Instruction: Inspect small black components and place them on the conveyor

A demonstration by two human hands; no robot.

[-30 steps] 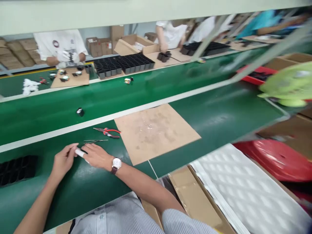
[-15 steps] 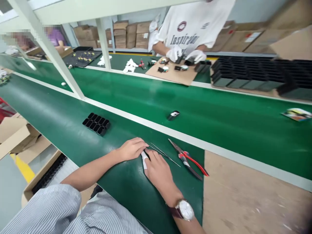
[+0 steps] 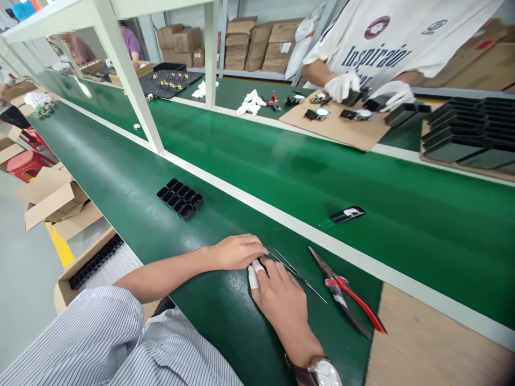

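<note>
The wraps [image 3: 253,276], white coverings on two digits of the right hand [image 3: 284,297], sit just left of the tweezers [image 3: 300,276]; the right hand lies palm down beside the tweezers, fingers slightly bent and close together, and whether it grips anything underneath cannot be told; the left hand [image 3: 239,252], near the tweezers' upper left end, is partly closed, its fingers together and their tips meeting the right hand by the wraps; its thumb is hidden, so what it may pinch cannot be told; a watch [image 3: 325,373] on the right wrist shows below the tweezers.

The tweezers lie flat on the green bench [image 3: 217,316]; right of them rest the pliers [image 3: 341,292], jaws pointing up and left, the red handle's end over the edge of a brown board [image 3: 438,343]; well to the tweezers' upper left stands a block of black cups [image 3: 177,199], open tops up; to their upper right a black cup [image 3: 340,216], white inside, lies on the belt [image 3: 249,166]; farther beyond the tweezers, a co-worker's white gloves [image 3: 341,87] hold dark parts above a cardboard mat [image 3: 341,131].
</note>
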